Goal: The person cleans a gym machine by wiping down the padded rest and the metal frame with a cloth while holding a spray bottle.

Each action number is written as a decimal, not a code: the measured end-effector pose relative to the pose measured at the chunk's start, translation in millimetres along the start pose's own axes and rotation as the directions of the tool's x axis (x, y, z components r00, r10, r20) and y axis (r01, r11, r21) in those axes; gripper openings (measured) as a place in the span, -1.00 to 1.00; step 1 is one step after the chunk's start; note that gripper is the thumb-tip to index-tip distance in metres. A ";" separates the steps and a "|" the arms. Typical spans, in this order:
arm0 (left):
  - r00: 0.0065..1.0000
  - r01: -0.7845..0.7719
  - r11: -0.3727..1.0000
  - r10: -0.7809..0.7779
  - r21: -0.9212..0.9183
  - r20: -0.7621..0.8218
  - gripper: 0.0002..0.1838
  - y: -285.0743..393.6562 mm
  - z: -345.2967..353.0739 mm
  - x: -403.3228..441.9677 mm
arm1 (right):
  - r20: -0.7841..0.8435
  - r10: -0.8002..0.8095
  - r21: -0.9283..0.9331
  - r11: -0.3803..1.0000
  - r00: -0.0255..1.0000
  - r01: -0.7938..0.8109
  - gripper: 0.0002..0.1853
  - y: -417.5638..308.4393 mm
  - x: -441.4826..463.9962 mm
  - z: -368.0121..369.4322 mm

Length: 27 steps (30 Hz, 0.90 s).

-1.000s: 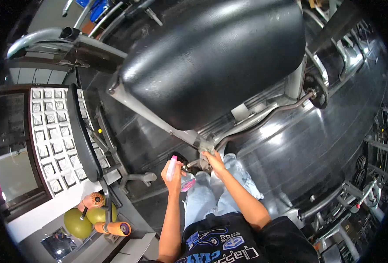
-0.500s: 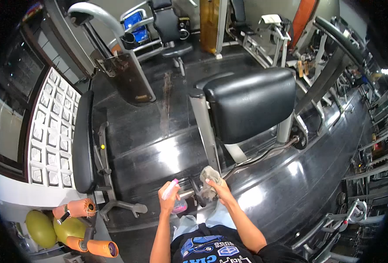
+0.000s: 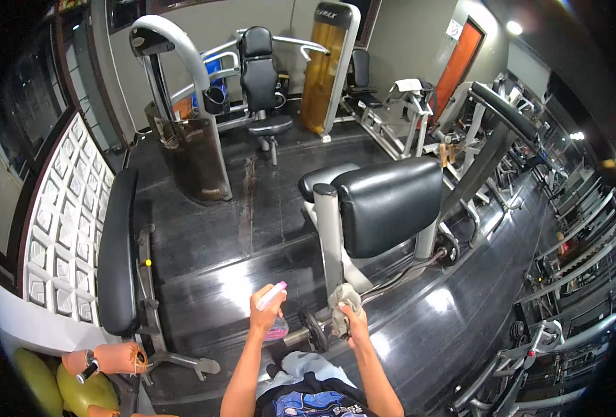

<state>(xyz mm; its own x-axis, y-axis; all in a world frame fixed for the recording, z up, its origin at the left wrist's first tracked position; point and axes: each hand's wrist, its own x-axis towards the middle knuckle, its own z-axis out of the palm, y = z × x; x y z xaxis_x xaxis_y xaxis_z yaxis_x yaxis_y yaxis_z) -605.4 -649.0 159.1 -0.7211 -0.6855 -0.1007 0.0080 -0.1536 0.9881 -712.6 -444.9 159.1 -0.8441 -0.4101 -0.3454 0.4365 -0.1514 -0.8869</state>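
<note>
My left hand [image 3: 265, 314] is wrapped round the neck of a spray bottle [image 3: 276, 329] with a pink and white trigger head and pinkish liquid inside. A crumpled grey-beige cloth [image 3: 345, 303] is gripped in my right hand [image 3: 354, 325]. The cloth is beside the grey frame post of a bench machine with a black padded rest [image 3: 393, 208]; whether they touch I cannot tell. Between and below my hands, a barbell with a black weight plate [image 3: 313, 331] sits low by the machine.
A black bench [image 3: 119, 254] stands left, with orange foam rollers [image 3: 106, 358] and green exercise balls [image 3: 85, 393] below it. Ahead are a seated press machine [image 3: 258, 73] and a weight-stack tower [image 3: 329, 69]. More gym equipment lines the right side.
The view has tilted upward, showing more of the far wall and ceiling lights. Both hands still hold the bottle and cloth, and the cloth is now nearer the machine's post.
</note>
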 end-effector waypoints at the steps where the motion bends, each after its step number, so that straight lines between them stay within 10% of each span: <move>1: 1.000 0.005 1.000 -0.006 0.010 0.030 -0.82 4.9 3.1 8.2 | -0.003 -0.008 0.000 1.000 1.000 0.008 -0.58 -3.4 2.9 -3.8; 27: 0.892 0.001 0.964 -0.121 0.265 0.436 -0.47 78.2 61.4 273.8 | -0.001 -0.106 -0.221 0.970 0.994 0.103 -0.40 -84.3 77.5 34.2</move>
<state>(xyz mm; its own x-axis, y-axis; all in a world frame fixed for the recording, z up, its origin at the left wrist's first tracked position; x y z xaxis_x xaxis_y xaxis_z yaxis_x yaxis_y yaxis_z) -844.8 -805.0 216.0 -0.9459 -0.2830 -0.1583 -0.1765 0.0398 0.9835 -804.1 -494.6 217.6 -0.8860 -0.3907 -0.2497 0.2673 0.0097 -0.9636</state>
